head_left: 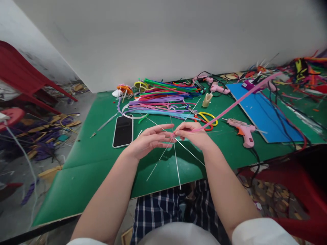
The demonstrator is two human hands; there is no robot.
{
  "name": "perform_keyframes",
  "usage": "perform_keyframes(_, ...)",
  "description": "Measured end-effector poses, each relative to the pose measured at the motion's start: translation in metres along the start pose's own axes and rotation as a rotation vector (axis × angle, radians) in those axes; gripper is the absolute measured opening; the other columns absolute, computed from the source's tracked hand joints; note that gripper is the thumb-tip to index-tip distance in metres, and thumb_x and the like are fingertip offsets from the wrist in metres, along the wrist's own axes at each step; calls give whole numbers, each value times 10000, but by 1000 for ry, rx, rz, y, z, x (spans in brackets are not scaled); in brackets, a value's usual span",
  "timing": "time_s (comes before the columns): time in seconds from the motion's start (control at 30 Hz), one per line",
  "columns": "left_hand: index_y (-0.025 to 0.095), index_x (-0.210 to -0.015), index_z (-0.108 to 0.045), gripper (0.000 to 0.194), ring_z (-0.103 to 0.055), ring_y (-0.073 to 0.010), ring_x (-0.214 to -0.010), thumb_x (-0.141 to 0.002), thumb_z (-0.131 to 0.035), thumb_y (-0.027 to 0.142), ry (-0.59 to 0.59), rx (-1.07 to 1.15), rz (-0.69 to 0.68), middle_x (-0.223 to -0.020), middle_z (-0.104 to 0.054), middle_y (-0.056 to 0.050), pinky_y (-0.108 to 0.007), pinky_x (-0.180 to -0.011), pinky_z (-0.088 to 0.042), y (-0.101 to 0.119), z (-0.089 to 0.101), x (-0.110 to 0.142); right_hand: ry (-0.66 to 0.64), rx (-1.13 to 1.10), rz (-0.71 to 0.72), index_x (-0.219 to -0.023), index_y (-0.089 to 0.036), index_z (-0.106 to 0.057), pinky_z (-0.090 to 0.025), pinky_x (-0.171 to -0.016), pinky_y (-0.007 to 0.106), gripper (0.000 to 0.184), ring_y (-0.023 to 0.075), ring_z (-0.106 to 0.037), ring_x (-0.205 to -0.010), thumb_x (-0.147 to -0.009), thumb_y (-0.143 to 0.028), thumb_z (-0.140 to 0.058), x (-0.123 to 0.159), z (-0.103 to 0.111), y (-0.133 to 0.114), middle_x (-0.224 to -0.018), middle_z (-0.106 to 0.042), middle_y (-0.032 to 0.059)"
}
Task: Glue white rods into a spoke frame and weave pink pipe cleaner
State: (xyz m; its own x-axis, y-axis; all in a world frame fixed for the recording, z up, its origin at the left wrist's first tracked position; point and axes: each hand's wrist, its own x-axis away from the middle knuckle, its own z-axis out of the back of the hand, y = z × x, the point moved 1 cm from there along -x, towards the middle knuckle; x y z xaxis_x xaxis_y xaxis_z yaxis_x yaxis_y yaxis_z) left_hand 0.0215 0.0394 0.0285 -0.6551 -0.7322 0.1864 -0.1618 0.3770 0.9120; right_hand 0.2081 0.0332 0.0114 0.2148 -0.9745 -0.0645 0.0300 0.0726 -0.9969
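Note:
Over the front of the green table, a star of several thin white sticks point(177, 163) spreads out from a small pink wound centre point(172, 135). My left hand point(153, 137) holds this star from the left, its fingers reaching among the sticks at the centre. A pink pipe cleaner point(237, 102) runs from the centre through my right hand point(190, 131). That hand pinches it close to the centre, and its long free end slants up to the right. The fingers partly hide where the sticks cross.
Behind my hands lie bundled coloured pipe cleaners point(163, 98). A phone point(123, 131) is to the left; scissors point(208, 119), a pink glue gun point(244, 130) with its cable and a blue board point(265, 115) are to the right. A white wall point(166, 41) stands behind.

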Motion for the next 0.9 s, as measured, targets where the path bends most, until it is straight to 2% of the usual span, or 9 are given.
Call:
perform_keyframes(0.13, 234, -1144, -546, 482, -652, -235, -829, -682, -672, 284, 59, -115, 14, -916, -676, -96, -357, -717, -527, -6, -4, -4, -36, 34, -27, -693, -170, -667, -405, -468, 220, 151, 77, -504, -508, -653, -314, -649, 0, -2, 2, -638, -637, -1)
perform_keyframes(0.3, 200, -968, -612, 359, -660, -206, -752, -645, -699, 331, 161, -268, 16, -744, -691, -64, -314, -672, -524, -14, -8, -7, -77, 81, -75, -693, -174, -667, -420, -488, 222, 136, 90, -534, -548, -655, -302, -648, -1, -4, 7, -628, -625, -8)
perform_keyframes(0.5, 199, -970, -610, 340, -655, -204, -785, -668, -675, 340, 161, -305, -10, -770, -697, -72, -306, -674, -518, -16, -6, -8, -54, 111, -76, -714, -174, -670, -424, -486, 218, 135, 86, -537, -533, -667, -296, -638, -1, -4, 6, -597, -616, -14)
perform_keyframes(0.67, 188, -986, -594, 355, -654, -200, -771, -678, -668, 348, 201, -306, -36, -751, -688, -70, -297, -655, -517, -18, -5, -10, -4, 106, -111, -760, -176, -675, -458, -503, 221, 169, 95, -566, -561, -666, -313, -639, -1, -4, 6, -661, -648, 4)
perform_keyframes(0.9, 166, -862, -585, 302, -649, -159, -729, -651, -698, 350, 259, -304, 62, -716, -677, -38, -238, -616, -510, -20, -5, -13, 17, 79, -116, -739, -163, -667, -492, -549, 239, 171, 94, -568, -557, -650, -309, -664, -3, -2, 9, -658, -642, 8)
